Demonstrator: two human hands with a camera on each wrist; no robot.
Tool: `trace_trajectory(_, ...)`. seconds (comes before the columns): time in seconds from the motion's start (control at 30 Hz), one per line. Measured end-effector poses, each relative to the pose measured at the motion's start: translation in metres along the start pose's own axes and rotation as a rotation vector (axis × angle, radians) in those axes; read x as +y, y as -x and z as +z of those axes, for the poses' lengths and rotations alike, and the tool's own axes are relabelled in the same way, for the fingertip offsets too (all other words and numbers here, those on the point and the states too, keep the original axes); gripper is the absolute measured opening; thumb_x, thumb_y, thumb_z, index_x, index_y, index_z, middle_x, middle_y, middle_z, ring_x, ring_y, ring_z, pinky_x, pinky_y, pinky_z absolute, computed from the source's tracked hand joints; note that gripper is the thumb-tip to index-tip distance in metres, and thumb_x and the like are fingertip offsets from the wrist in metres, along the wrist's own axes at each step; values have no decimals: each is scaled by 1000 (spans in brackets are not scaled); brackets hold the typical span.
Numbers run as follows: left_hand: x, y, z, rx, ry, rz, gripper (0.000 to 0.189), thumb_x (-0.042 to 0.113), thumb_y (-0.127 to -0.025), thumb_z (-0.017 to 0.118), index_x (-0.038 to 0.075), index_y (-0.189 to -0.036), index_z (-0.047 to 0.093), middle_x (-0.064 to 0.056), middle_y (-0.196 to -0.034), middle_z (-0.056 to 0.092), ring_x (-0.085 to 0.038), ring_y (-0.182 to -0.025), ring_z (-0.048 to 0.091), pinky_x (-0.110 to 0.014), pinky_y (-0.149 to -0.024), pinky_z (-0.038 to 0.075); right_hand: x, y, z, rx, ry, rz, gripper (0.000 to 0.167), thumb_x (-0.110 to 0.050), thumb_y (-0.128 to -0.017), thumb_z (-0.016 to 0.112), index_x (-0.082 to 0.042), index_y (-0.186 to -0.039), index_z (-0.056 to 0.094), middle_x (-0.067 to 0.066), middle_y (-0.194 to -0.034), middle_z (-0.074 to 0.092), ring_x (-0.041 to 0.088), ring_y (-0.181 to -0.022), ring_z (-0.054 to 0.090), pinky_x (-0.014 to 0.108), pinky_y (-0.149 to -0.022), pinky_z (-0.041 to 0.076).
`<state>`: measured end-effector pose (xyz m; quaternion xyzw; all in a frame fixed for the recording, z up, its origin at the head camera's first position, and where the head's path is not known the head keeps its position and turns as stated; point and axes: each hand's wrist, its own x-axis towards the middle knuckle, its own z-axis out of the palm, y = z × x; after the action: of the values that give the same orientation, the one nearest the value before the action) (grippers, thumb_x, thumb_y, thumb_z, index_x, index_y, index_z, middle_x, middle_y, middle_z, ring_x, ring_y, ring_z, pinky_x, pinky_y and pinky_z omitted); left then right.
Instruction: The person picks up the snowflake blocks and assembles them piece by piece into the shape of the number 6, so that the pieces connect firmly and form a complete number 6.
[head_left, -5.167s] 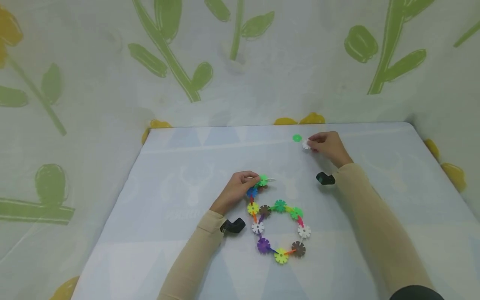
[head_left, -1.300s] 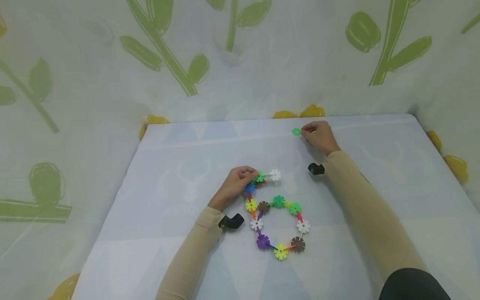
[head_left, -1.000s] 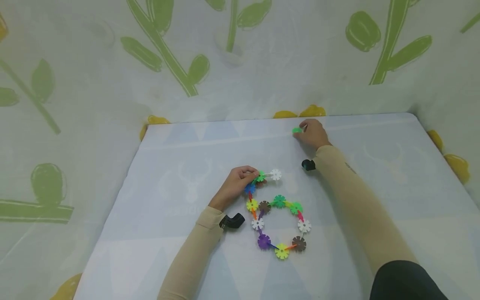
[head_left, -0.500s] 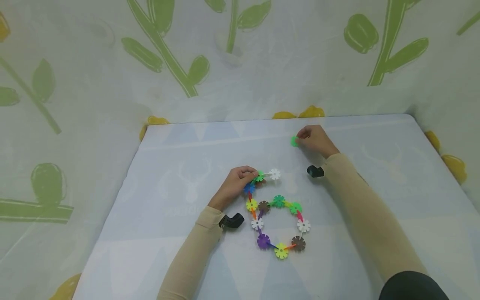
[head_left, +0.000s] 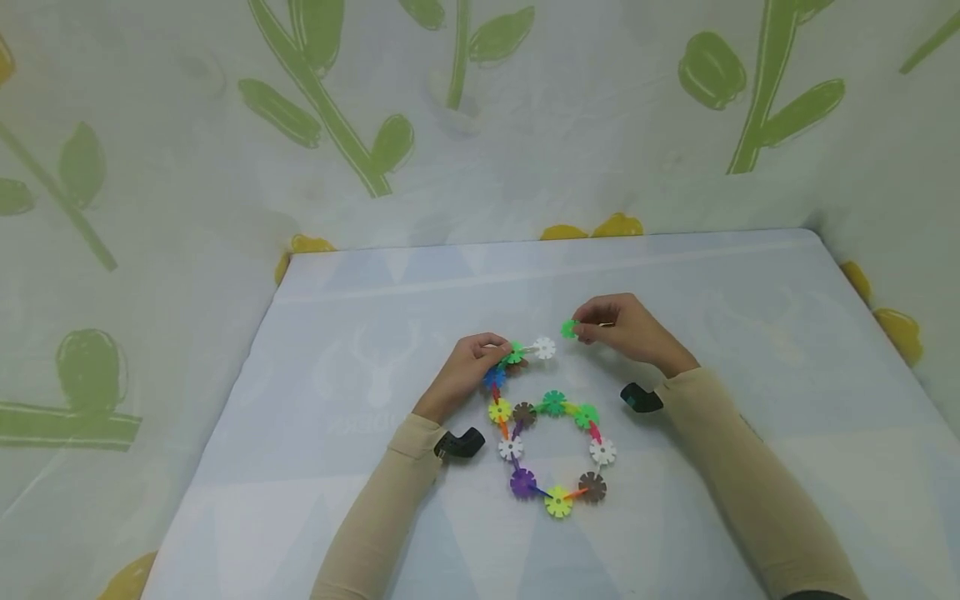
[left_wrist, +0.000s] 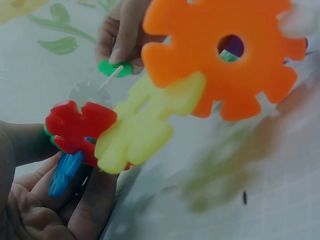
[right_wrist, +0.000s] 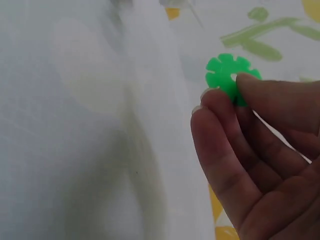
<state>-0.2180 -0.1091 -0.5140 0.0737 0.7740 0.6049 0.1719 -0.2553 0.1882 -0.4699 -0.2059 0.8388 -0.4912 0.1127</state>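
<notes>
A chain of interlocking snowflake discs lies on the table, part of it a closed ring with a brown disc [head_left: 592,487] and a purple disc [head_left: 522,484]. My left hand [head_left: 467,375] pinches the chain's upper tail by a green disc [head_left: 514,353], just above a blue disc [head_left: 495,377]. A white disc [head_left: 545,347] sticks out at the tail's end. Between thumb and fingers my right hand [head_left: 633,333] holds a loose green snowflake disc [right_wrist: 223,72], a little up and right of the white one, apart from it. Red [left_wrist: 75,125] and orange discs [left_wrist: 187,45] loom in the left wrist view.
The pale table [head_left: 322,375] has a patterned cover and a far edge against a wall [head_left: 570,150] printed with green leaves. Black wrist mounts [head_left: 461,443] stick out from both sleeves.
The white disc, earlier in my right hand, now sits on the chain's end. My right hand has picked up the green disc near the far edge and brought it toward the chain.
</notes>
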Motion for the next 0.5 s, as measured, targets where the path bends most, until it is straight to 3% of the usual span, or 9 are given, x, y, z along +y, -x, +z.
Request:
trace_trajectory(0.1, -1, 0, 0, 16, -8, -5, 31, 36, -105, 60, 11, -120, 70, -5, -96, 80, -11, -86, 68, -27, -83, 51, 0, 2, 5, -24, -26, -48, 12, -9, -97, 72, -2, -107, 74, 17, -105, 75, 27, -90, 75, 28, -81, 61)
trace_trajectory(0.37, -1, 1, -1, 26, 2, -15, 30, 34, -106, 60, 10, -121, 70, -6, -100, 80, -10, -86, 68, -26, -82, 52, -1, 4, 12, -57, -55, -86, 9, -6, -96, 72, -3, -104, 74, 16, -102, 75, 26, -91, 75, 25, -80, 61)
trace_trajectory(0.5, 0, 0, 2, 19, 2, -11, 31, 33, -106, 60, 9, -121, 69, -6, -100, 80, -8, -85, 67, -24, -83, 51, 2, 6, 13, -45, -31, -91, 9, -7, -96, 73, -4, -103, 75, 14, -102, 75, 19, -91, 74, 24, -80, 59)
